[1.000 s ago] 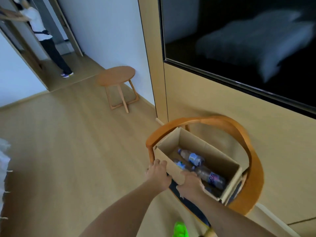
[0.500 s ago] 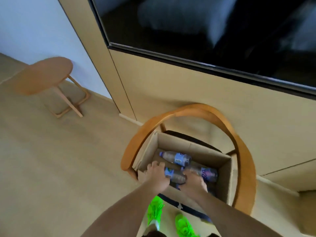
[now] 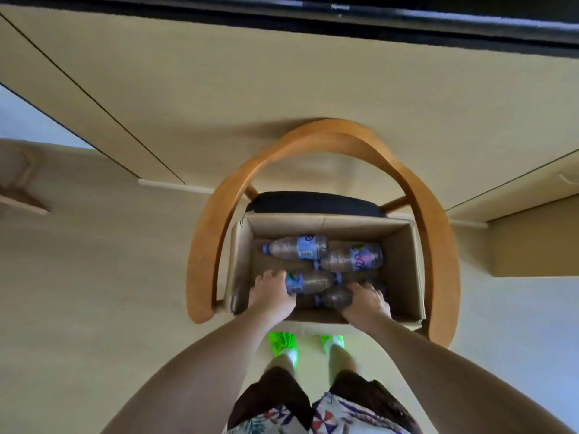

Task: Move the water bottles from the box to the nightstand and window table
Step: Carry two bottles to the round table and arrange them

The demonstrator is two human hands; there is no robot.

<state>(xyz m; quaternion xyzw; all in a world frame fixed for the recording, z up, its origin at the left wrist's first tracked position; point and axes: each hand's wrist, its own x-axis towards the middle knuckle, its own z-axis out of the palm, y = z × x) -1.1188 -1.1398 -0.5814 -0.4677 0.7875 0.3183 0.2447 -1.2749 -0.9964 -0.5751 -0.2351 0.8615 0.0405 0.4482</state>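
Currently at the pick step: both hands down inside the cardboard box [image 3: 404,261], which sits on the dark seat of a wooden chair [image 3: 416,195] against the tan wall panel.

- Four water bottles in the box, all lying flat. None out yet, so task barely started by the look of it.
- Far left bottle [image 3: 297,247], blue-white label, cap pointing left. Far right bottle [image 3: 352,257], purple label, lying just beside the first, apparently touching.
- Near left bottle [image 3: 308,281]: left hand [image 3: 272,294] curled over its left end, fingers wrapped on it. Looks like a real grip, not just a touch.
- Near right bottle [image 3: 333,297]: right hand [image 3: 365,300] curled around its right end, most of the body hidden under the palm. Grip looks closed, though fingertips not visible.
- Near pair lies close together, caps near the middle of the box; contact between them hard to call.

Next move, as a judgement: lift both near bottles straight up, clearing the box walls and the curved chair back and arm that ring the box. Then turn away toward the nightstand or window table; neither visible here, so no route to plan from this view. Some wooden furniture blurred at far left, unidentifiable.

Risks: bottles held by one end likely to swing or slip; lifting may roll the far pair. Box light, may shift on the seat.
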